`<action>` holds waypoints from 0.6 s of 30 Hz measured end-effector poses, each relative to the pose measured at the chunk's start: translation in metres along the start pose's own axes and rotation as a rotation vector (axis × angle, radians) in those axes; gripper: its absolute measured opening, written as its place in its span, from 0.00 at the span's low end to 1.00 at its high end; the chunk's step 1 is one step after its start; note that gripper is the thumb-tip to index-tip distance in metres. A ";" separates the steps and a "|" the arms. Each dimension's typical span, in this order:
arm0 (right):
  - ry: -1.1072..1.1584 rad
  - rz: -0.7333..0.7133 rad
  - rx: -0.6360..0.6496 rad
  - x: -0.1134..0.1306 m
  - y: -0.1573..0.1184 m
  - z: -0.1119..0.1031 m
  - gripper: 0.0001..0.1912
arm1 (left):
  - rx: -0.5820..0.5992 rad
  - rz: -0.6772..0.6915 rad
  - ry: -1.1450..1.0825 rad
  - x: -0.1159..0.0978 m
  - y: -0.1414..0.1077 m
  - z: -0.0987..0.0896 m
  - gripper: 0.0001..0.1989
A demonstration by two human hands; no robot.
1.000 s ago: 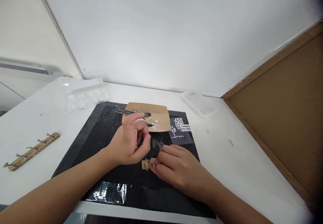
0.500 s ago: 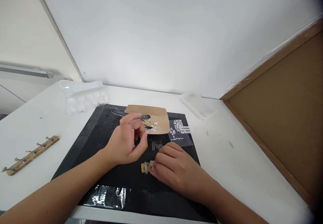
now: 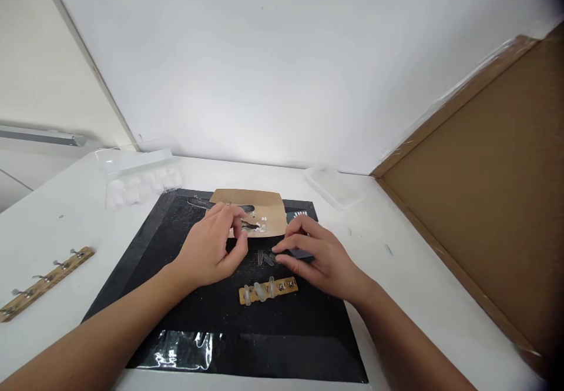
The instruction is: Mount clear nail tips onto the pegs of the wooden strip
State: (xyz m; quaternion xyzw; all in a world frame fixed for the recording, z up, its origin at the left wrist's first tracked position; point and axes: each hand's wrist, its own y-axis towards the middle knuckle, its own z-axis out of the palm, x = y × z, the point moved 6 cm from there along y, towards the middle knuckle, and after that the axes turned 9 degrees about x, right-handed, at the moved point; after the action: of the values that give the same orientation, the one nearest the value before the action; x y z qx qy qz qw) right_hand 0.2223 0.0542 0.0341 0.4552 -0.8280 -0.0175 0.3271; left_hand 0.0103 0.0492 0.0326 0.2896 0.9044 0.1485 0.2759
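Note:
My right hand (image 3: 319, 256) is at the small group of clear false nail tips (image 3: 261, 257) on the black mat (image 3: 211, 308). Its thumb and fingertips are closed at the rightmost tip, partly hiding it. My left hand (image 3: 215, 244) hovers left of them with bent fingers, a gap between thumb and forefinger and nothing visible between. Below both hands lies a short wooden nail stand (image 3: 263, 291). Several clear tips stand across its left part, and bare metal holders show at its right end.
Behind my left hand lie a dark nail file (image 3: 249, 208) and a tan sheet (image 3: 271, 203) with white bits. A longer wooden stand (image 3: 48, 279) is at left. A clear case (image 3: 141, 182) and a shallow clear tray (image 3: 332, 188) stand at the back.
My right hand has left the wooden stand and moved up to the loose nail tips, uncovering the stand. My left hand's fingers have shifted slightly. The view has turned a little.

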 end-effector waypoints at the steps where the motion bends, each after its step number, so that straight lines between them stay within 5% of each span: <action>1: -0.027 0.040 0.046 -0.008 0.001 0.001 0.06 | 0.003 -0.001 0.020 0.001 0.001 -0.001 0.10; 7: -0.187 0.091 0.211 -0.021 0.002 0.018 0.08 | -0.039 0.012 0.094 0.005 0.005 -0.006 0.05; 18: -0.385 0.144 0.185 -0.016 0.006 0.029 0.17 | -0.041 -0.013 0.098 0.013 0.007 -0.008 0.03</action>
State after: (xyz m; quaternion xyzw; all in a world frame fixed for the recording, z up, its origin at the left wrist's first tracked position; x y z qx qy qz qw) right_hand 0.2075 0.0619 0.0048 0.4110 -0.9036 -0.0045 0.1203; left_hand -0.0002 0.0623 0.0364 0.2704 0.9155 0.1793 0.2380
